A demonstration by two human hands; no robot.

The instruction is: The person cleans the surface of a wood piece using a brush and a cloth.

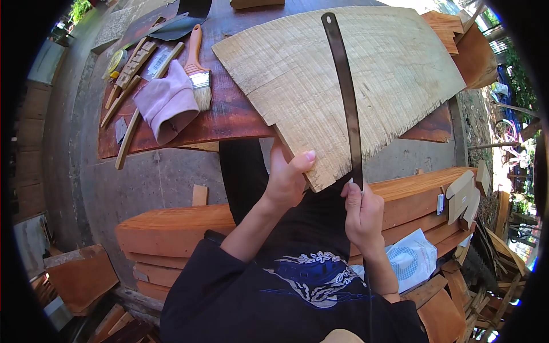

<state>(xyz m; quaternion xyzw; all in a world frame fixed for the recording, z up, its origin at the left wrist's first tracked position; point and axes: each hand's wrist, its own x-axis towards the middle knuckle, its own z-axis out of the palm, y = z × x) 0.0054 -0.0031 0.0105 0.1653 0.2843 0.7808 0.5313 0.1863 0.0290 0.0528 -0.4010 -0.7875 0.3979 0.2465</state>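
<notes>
A wide, pale wooden board (286,63) with rough, splintered edges lies tilted over the red-brown table (229,123), its narrow end towards me. My left hand (286,177) grips that near end at its left corner, thumb on top. In my right hand (364,214) is the lower end of a long, thin dark metal strip (347,91), held between thumb and curled fingers. The strip stands nearly upright across the board's face, with a small hole at its far end. Whether it touches the board I cannot tell.
On the table's left lie a paintbrush (195,51), a pink cloth (166,103), a tape measure (116,62) and several wooden sticks. Stacked wooden planks (171,223) stand either side of my lap. A white plastic bag (412,260) rests at the right, near scrap wood.
</notes>
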